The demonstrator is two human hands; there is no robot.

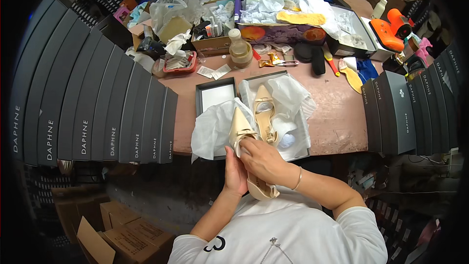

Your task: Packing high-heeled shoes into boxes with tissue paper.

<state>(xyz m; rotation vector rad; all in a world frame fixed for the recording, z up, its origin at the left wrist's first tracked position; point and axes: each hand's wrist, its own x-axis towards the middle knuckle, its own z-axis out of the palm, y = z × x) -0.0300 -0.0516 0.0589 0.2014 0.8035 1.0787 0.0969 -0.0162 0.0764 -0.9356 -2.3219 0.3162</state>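
A cream pointed-toe shoe (239, 121) with a bow and an ankle strap is held above the near edge of the table, toe pointing away from me. My left hand (235, 172) supports it along its left side, thumb up. Closed fingers of my right hand (265, 162) reach into the opening behind the bow; their tips are hidden there. Its matching shoe (264, 102) lies in an open dark shoebox (307, 150), among white tissue paper (289, 93). More tissue paper (207, 134) spills over the box's left side. A dark lid (218, 94) with a white inside lies to the left.
Rows of dark shoeboxes (100, 107) stand at left, with more shoeboxes (398, 112) at right. Behind are a glue jar (240, 51), a red basket (181, 63), a brush (332, 64), a yellow insole (351, 78) and a paper-filled carton (281, 34). Brown cartons (134, 237) sit below left.
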